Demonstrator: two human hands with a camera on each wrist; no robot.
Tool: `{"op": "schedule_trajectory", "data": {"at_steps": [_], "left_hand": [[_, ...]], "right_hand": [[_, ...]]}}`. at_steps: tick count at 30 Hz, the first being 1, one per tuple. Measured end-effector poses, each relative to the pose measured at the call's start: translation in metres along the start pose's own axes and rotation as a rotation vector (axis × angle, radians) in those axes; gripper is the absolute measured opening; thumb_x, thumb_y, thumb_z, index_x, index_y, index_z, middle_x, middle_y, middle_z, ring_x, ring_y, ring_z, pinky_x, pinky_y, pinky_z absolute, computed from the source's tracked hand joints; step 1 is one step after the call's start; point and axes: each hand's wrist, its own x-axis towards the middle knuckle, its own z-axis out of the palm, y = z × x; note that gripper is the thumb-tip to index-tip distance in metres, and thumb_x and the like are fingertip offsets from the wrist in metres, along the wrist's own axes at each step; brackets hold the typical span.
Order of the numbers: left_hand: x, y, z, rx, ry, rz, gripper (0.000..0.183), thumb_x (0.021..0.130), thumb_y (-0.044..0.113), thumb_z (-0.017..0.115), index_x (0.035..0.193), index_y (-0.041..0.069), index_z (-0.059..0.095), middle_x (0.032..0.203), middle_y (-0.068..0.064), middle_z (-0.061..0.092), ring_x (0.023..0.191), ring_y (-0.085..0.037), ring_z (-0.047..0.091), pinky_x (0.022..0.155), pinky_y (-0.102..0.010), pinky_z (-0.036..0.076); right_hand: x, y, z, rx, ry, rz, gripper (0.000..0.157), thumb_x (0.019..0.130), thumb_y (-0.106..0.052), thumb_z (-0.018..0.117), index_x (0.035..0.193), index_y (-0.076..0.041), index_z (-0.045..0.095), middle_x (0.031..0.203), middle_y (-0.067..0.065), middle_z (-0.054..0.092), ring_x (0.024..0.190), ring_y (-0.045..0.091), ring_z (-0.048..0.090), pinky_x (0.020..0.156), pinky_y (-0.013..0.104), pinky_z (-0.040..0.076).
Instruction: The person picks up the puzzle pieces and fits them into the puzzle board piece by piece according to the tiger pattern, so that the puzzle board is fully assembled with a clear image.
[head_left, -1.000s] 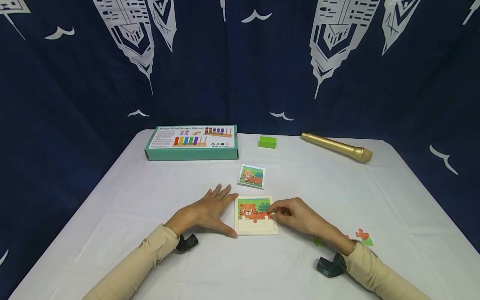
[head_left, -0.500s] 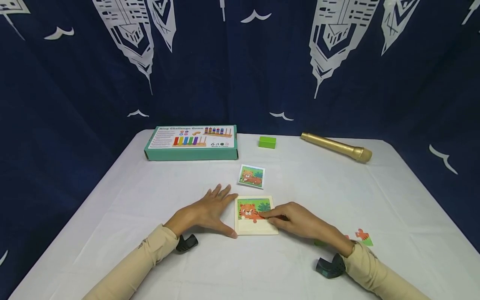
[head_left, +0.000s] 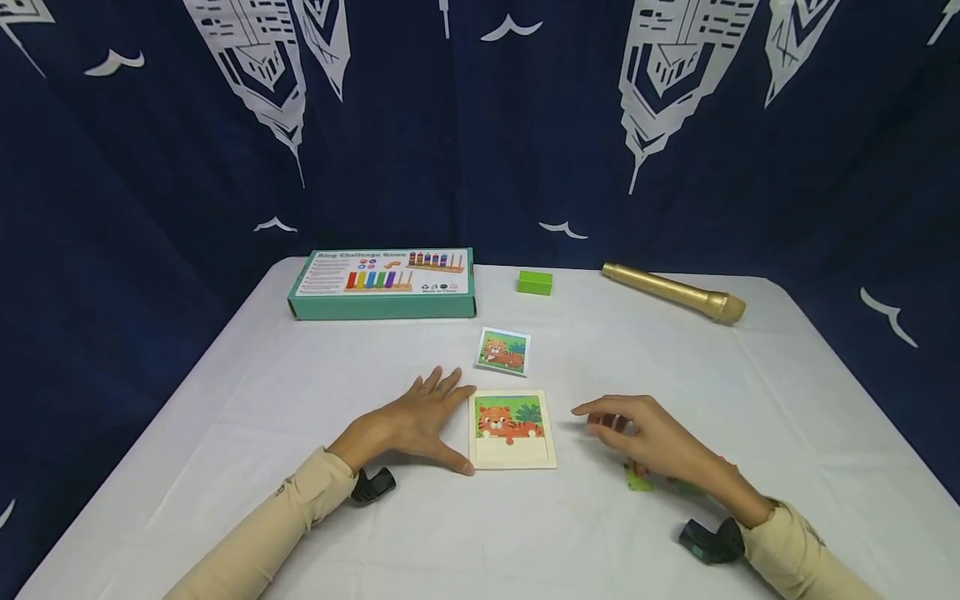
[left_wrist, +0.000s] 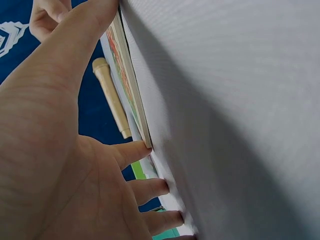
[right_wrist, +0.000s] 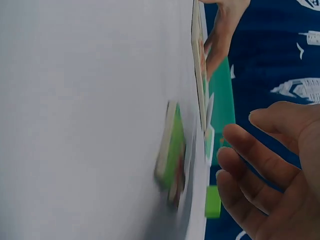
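The square wooden jigsaw tray [head_left: 513, 456] lies at the middle of the table. Tiger puzzle pieces [head_left: 510, 419] fill its upper part, while bare wood shows below. My left hand [head_left: 420, 425] spreads its fingers at the tray's left side, with forefinger and thumb tips at its two left corners. To the right of the tray, my right hand [head_left: 652, 437] hovers with bent fingers and holds nothing. A loose green puzzle piece [head_left: 639, 480] lies under the right hand and shows its thick edge in the right wrist view; other loose pieces are mostly hidden by that hand and wrist.
A small tiger picture card [head_left: 502, 352] lies just beyond the tray. Along the back stand a green Ring Challenge Game box [head_left: 382, 308], a bright green block [head_left: 535, 283] and a gold microphone [head_left: 667, 292]. A dark blue curtain [head_left: 465, 167] hangs behind the table.
The right hand pressed on a tiger piece at the tray's right side, then drew off it to the right, over the loose pieces. My left hand has stayed at the tray's left edge.
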Motion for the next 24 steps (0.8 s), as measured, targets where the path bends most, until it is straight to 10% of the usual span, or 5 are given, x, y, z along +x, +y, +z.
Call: {"op": "schedule_trajectory", "data": {"at_steps": [8,18,24], "left_hand": [[-0.001,0.000,-0.001,-0.014,0.003,-0.003,0.114,0.064,0.068,0.075,0.152,0.017,0.024,0.161,-0.012,0.005,0.147,-0.036,-0.003,0.117,-0.054,0.004],[-0.001,0.001,-0.001,-0.019,-0.002,0.000,0.115,0.064,0.067,0.076,0.153,0.017,0.023,0.161,-0.012,0.004,0.146,-0.035,-0.004,0.117,-0.054,0.003],[-0.001,0.001,-0.001,-0.023,-0.002,-0.002,0.115,0.064,0.067,0.076,0.153,0.017,0.023,0.161,-0.012,0.004,0.146,-0.035,-0.004,0.117,-0.054,0.004]], "right_hand": [[-0.036,0.012,-0.014,-0.081,0.067,0.071,0.029,0.088,-0.019,0.071,0.116,-0.019,0.068,0.114,-0.009,0.068,0.108,0.009,0.060,0.084,0.035,0.053],[-0.072,0.026,-0.018,-0.074,0.106,0.079,0.041,0.081,-0.028,0.076,0.121,-0.023,0.066,0.127,-0.003,0.063,0.126,-0.007,0.042,0.097,0.001,0.026],[-0.080,0.030,-0.014,-0.120,0.091,0.086,0.045,0.074,-0.039,0.080,0.116,-0.030,0.068,0.133,-0.003,0.059,0.135,-0.009,0.028,0.102,0.000,0.013]]}}
